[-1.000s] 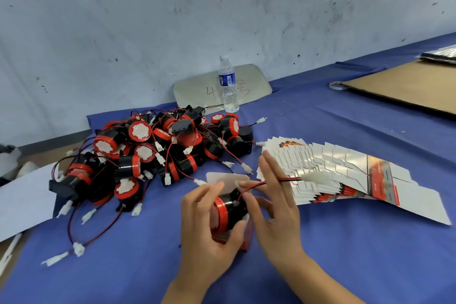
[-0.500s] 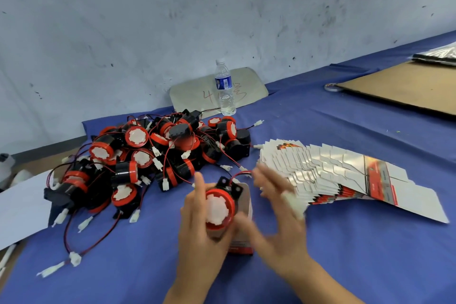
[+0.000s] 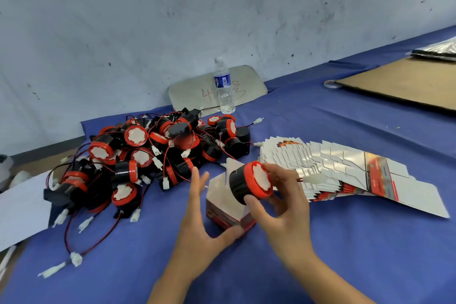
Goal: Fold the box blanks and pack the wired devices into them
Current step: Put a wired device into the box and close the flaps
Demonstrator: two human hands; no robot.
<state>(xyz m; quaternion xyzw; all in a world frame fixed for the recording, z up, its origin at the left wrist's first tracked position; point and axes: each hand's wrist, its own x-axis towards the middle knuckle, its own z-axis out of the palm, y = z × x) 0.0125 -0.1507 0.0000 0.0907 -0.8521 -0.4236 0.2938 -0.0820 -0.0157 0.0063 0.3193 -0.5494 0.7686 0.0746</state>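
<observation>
While right hand grips wired device over folded box — left hand, fingers straight, steadies box.

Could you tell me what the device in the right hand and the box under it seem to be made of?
The device looks like moulded plastic: a glossy black body with a matte red rim around a white face. The box looks like thin printed card: plain whitish flaps with creased folds, red print outside.

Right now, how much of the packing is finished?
Barely begun. Done: one box is folded and open. In hand: the right hand holds a device over it; the left hand steadies it. Left: the pile of devices and the blanks.
</observation>
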